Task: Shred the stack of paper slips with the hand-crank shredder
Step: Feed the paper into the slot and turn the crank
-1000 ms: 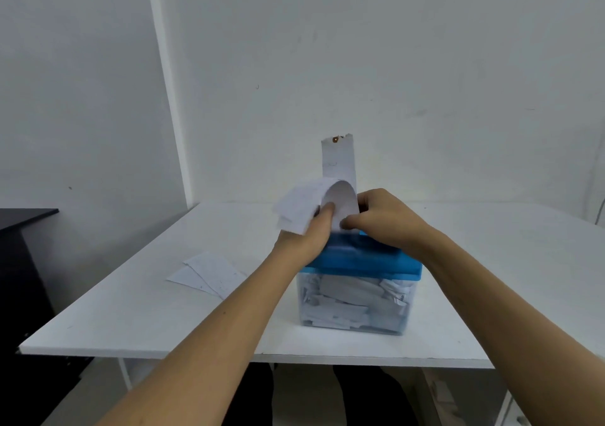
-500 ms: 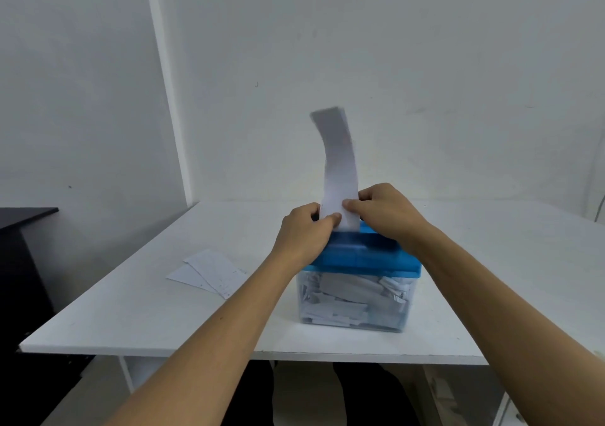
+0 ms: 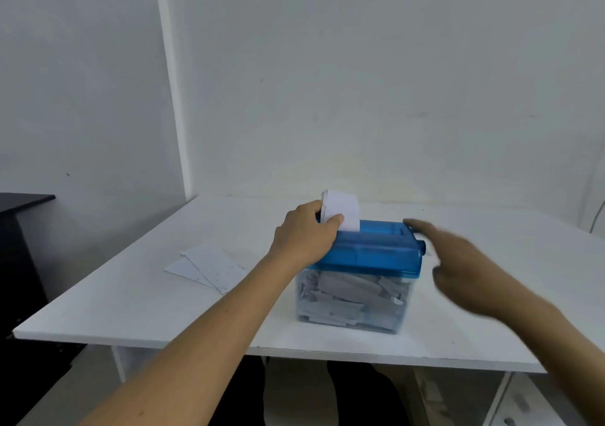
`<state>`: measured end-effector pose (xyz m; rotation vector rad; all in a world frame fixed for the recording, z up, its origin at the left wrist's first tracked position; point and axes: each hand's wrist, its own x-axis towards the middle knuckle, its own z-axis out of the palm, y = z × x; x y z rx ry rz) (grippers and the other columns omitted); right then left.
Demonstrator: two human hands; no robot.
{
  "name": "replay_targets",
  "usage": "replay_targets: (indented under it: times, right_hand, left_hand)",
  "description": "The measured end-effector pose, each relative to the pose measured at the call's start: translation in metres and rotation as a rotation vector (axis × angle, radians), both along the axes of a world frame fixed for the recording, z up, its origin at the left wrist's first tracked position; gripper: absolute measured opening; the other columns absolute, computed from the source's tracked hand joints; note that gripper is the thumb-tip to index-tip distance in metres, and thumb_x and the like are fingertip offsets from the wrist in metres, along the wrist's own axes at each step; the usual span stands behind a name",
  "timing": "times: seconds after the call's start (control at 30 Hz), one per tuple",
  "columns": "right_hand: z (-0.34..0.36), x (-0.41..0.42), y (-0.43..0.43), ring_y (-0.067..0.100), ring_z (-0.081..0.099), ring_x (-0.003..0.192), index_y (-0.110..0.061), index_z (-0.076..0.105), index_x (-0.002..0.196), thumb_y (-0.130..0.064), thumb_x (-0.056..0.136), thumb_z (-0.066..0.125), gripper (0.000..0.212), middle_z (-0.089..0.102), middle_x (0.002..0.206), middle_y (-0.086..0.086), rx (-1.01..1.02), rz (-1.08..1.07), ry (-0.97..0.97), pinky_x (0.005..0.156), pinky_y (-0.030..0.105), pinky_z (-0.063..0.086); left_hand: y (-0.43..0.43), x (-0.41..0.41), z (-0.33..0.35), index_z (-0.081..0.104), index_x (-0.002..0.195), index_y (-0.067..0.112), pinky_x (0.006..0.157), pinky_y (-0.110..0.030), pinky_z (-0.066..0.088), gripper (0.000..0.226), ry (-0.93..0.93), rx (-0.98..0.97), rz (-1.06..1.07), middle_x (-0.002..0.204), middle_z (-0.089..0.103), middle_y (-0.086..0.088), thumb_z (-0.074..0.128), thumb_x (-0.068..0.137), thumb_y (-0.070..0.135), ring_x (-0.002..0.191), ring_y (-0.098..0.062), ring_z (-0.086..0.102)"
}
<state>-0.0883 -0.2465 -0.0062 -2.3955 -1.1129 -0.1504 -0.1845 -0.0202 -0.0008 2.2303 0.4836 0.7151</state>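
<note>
White slip (image 3: 342, 209) pinched by left hand (image 3: 304, 239) at blue shredder (image 3: 373, 252)

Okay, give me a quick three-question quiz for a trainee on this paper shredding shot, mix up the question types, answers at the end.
1. True or false: the clear bin is empty.
2. Which hand pinches the paper slip standing in the blue lid?
3. The spare slips lie: A) on the table, left of the bin; B) on top of the lid; C) on the floor.

Key
1. False: it holds paper pieces.
2. The left hand; the right hand is open beside the lid, holding nothing.
3. A
</note>
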Motion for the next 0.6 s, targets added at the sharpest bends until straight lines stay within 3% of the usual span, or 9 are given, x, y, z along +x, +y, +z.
replay_targets:
  times: [0.07,0.13,0.23,0.3,0.43,0.5,0.6]
  right_hand:
    - [-0.02,-0.001,-0.002,0.015,0.036,0.14,-0.044,0.001,0.156,0.005,0.088,0.048,0.097,0.03,0.16,-0.008,-0.09,0.035,0.073,0.115,0.036,0.033]
    - [-0.032,0.006,0.001,0.014,0.031,0.145,-0.047,-0.007,0.155,-0.003,0.093,0.054,0.097,0.024,0.162,-0.011,-0.019,0.025,0.082,0.118,0.038,0.03]
    - [-0.043,0.016,0.01,0.01,0.022,0.149,-0.034,0.005,0.158,-0.016,0.094,0.064,0.089,0.018,0.163,-0.013,0.041,0.051,0.041,0.123,0.038,0.025]
    - [-0.052,0.017,0.016,0.01,0.03,0.139,-0.027,0.025,0.152,-0.022,0.094,0.065,0.071,0.028,0.153,-0.011,0.059,0.053,-0.005,0.12,0.037,0.032]
    - [-0.063,0.005,0.02,0.013,0.053,0.107,-0.026,0.036,0.135,-0.02,0.097,0.059,0.045,0.048,0.128,-0.007,0.039,0.041,-0.001,0.094,0.038,0.054]
    - [-0.061,0.0,0.015,0.016,0.061,0.092,-0.024,0.034,0.128,-0.013,0.097,0.053,0.038,0.059,0.113,-0.005,-0.02,-0.012,0.052,0.083,0.038,0.058]
    - [-0.054,-0.003,0.01,0.017,0.062,0.081,-0.023,0.039,0.115,-0.021,0.095,0.054,0.025,0.061,0.098,-0.006,-0.088,-0.061,0.08,0.076,0.039,0.057]
  left_hand:
    - [-0.002,0.0,0.001,0.062,0.105,0.024,0.094,-0.047,0.051,0.023,0.027,0.051,0.024,0.109,0.067,0.007,0.053,0.097,0.044,0.099,-0.022,0.062]
    - [-0.002,0.0,0.002,0.06,0.105,0.026,0.095,-0.048,0.051,0.021,0.022,0.07,0.028,0.111,0.067,0.006,0.053,0.098,0.044,0.1,-0.023,0.062]
    - [-0.002,0.0,0.0,0.06,0.101,0.024,0.093,-0.049,0.052,0.021,0.01,0.082,0.034,0.109,0.068,0.005,0.054,0.098,0.043,0.098,-0.023,0.063]
    - [-0.002,0.001,-0.001,0.059,0.095,0.02,0.09,-0.048,0.053,0.023,0.006,0.089,0.035,0.101,0.067,0.004,0.053,0.097,0.042,0.093,-0.023,0.063]
    - [-0.003,0.001,-0.001,0.061,0.096,0.013,0.084,-0.049,0.055,0.03,-0.011,0.094,0.059,0.093,0.068,0.001,0.052,0.096,0.041,0.086,-0.023,0.063]
    - [-0.004,0.0,-0.002,0.061,0.099,0.016,0.085,-0.048,0.055,0.027,-0.014,0.104,0.061,0.096,0.067,0.005,0.052,0.096,0.041,0.087,-0.021,0.063]
    - [-0.005,0.0,-0.002,0.059,0.102,0.021,0.087,-0.047,0.054,0.031,0.006,0.127,0.064,0.103,0.067,0.006,0.054,0.095,0.05,0.093,-0.022,0.063]
